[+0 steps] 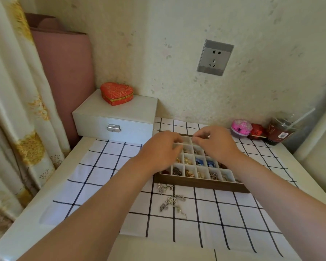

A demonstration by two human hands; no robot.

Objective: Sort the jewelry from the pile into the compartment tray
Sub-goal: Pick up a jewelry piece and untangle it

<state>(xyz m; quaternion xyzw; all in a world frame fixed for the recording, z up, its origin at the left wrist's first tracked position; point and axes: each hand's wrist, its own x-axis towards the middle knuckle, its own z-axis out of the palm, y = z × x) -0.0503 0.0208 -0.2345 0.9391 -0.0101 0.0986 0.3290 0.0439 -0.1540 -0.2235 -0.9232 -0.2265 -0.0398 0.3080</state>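
Many boxes in your tray (199, 182) are full, a small pile (170, 199) waits near, and your left hand (161, 149) and right hand (215, 143) curl close together, though I can't tell what they hold.

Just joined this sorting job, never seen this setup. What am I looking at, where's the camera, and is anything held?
No machine here: these are a person's two bare hands, seen by one wide camera worn on the head, looking forward and down. The left hand and right hand meet over the far compartments of the wooden compartment tray, which sits on a checked cloth. Many compartments already hold jewelry. The unsorted jewelry pile lies on the cloth just in front of the tray. The fingertips are drawn together as if pinching something small, but I cannot tell what, or which hand has it. A white latched box with a red heart-shaped box on top stands at far left.
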